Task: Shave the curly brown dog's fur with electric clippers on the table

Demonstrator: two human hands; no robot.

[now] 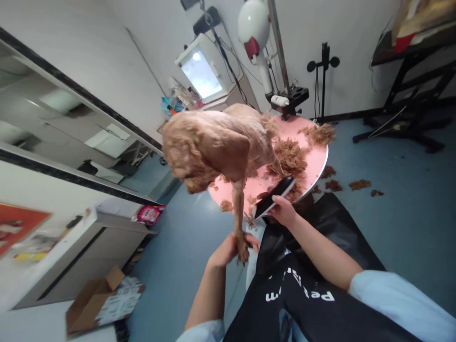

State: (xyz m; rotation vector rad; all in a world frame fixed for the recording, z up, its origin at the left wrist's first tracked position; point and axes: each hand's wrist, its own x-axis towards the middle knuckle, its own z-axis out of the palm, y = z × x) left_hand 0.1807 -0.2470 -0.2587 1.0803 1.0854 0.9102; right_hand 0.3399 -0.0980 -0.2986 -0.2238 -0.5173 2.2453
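Note:
A brown dog (217,142) stands on a round pink grooming table (317,159), its head turned to the left. My left hand (230,248) is closed around the lower part of the dog's front leg (238,204), and the paw hangs out past my fingers. In my right hand (283,211) is a black and white hair clipper (274,195), held close to the right of that leg. Its blade end points toward the leg; whether it touches the hair I cannot tell. Clumps of cut hair (290,156) lie on the table beside the dog.
A post with a holder (297,97) and a white bottle rises at the table's far edge. More cut hair (359,184) is on the blue floor. A black folding table (409,61) stands at right. Cabinet (96,247) and cardboard box (89,301) are at left.

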